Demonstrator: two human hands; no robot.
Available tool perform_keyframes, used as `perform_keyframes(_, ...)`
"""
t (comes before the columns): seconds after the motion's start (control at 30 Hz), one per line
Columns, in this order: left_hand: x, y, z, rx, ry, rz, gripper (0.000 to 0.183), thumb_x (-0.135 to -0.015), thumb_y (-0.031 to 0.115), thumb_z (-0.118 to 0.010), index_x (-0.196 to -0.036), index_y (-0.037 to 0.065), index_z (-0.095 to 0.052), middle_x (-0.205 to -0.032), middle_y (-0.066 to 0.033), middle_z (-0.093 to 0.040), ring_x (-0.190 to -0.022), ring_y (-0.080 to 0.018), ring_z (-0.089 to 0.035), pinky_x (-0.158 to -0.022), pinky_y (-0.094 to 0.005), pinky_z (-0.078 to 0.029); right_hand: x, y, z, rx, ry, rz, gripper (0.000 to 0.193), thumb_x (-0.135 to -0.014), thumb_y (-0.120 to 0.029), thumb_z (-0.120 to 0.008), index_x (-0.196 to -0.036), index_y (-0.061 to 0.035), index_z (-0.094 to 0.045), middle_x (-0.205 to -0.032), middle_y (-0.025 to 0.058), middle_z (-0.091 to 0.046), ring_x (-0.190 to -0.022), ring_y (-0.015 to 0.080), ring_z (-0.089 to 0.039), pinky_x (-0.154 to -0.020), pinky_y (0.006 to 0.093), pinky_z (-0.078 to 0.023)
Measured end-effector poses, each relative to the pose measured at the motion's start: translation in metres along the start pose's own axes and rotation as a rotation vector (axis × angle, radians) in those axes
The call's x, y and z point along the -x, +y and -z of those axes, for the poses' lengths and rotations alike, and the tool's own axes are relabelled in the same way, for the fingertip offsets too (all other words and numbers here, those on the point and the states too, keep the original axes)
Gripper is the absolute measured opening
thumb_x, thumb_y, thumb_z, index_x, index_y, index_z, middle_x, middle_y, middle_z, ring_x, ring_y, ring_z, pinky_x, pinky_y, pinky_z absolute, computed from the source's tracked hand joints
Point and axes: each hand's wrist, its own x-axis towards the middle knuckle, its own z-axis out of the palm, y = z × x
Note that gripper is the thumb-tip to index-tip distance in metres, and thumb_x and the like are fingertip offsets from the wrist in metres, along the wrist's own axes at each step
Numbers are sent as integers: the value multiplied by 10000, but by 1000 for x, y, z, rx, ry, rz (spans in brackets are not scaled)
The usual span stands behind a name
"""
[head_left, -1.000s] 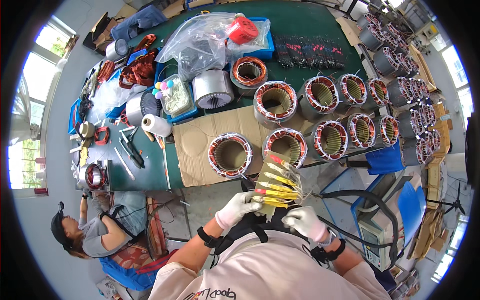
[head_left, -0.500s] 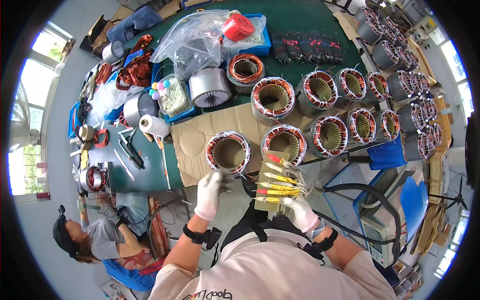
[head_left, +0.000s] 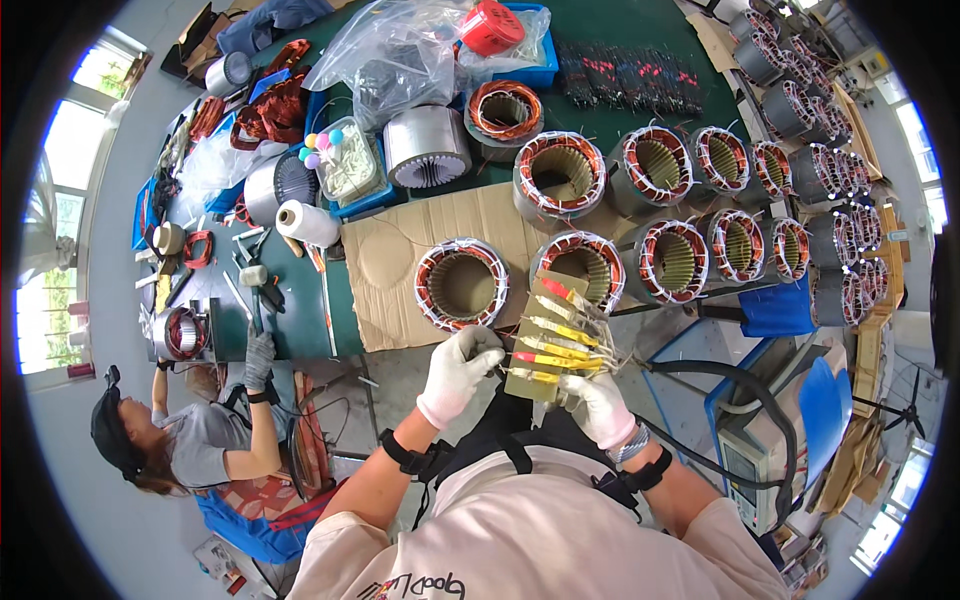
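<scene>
Just off the front edge of the tabletop, a person in white gloves works with a test-lead board, a flat tan panel fanned with yellow-, red- and white-sleeved leads. The right hand holds it near its lower right corner, fingers closed on the panel. The left hand is just beside the board's left edge, its fingers bent and drawn narrow near the closest stator; whether they pinch a wire cannot be told. This stator stands with its bore facing up, copper windings laced in white, on a cardboard sheet along the front edge. A second stator stands to its right, partly hidden behind the board, and more wound stators line up in two rows toward the tabletop's right edge. From the leads, a thick black cable bends right to a boxy instrument beyond the front edge. Farther back are a bare silver core and, by the far edge, a red round container on a blue bin. Left of the cardboard stands a white thread cone. Near the front left corner, a co-worker's gray-gloved hand is at the handle of a mallet.
</scene>
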Motion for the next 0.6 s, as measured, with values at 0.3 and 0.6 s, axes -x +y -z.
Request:
perform_keyframes(0.3, 28, 25, 5, -464, 124, 13, 249, -976, 181, -699, -1122, -15, -647, -809, -94, -701, -710, -135, -667, -670, -305, -543, 10, 2, -4, 108, 7, -21, 579, -984, -304, -708, -1460, -42, -507, -1305, 64, -654, -1033, 161, -658, -791, 353, -596)
perform_keyframes(0.6, 17, -6, 12, 210, -415, 237, 407, -971, 283, -752, -1211, -32, -660, -1029, -52, -700, -861, -139, -673, -824, -306, -573, 19, -52, 4, 885, -401, -356, 403, -1067, -311, -555, -1270, 27, -638, -1064, 114, -740, -919, 152, -716, -782, 298, -576)
